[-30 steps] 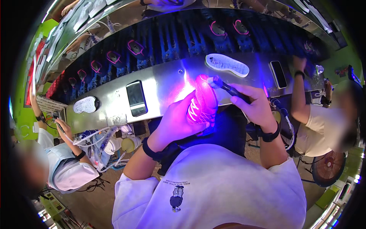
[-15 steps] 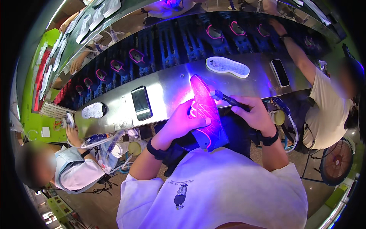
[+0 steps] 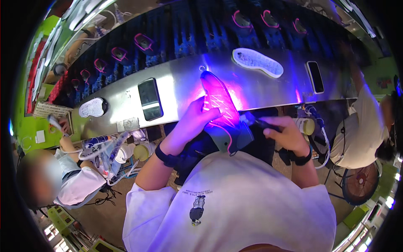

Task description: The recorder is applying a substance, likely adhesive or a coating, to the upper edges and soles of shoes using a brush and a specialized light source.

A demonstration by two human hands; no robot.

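Lit pink and purple, a lace-up shoe upper [image 3: 219,99] points its toe away from me over the near edge of the metal bench. My left hand [image 3: 192,122] is closed round its left side, with the thumb across the laces. In my right hand [image 3: 287,134] is a dark-handled brush [image 3: 265,124]. Its blurred bluish head is at the upper's right side, near the heel; whether it touches, I cannot tell. A white shoe sole [image 3: 258,63] lies on the bench beyond the upper.
On the metal bench [image 3: 180,75] lie two phones [image 3: 150,99] [image 3: 315,77] and another sole [image 3: 92,108]. Behind it runs a dark rack [image 3: 180,35] with pink-edged shoe uppers. Co-workers sit left and right. Pots [image 3: 144,151] and hoses hang below the edge; a fan [image 3: 361,185] stands right.
The brush has moved back along the upper's right side, from the forefoot toward the heel. The upper has tilted a little in my left hand. The left co-worker's hand has shifted.
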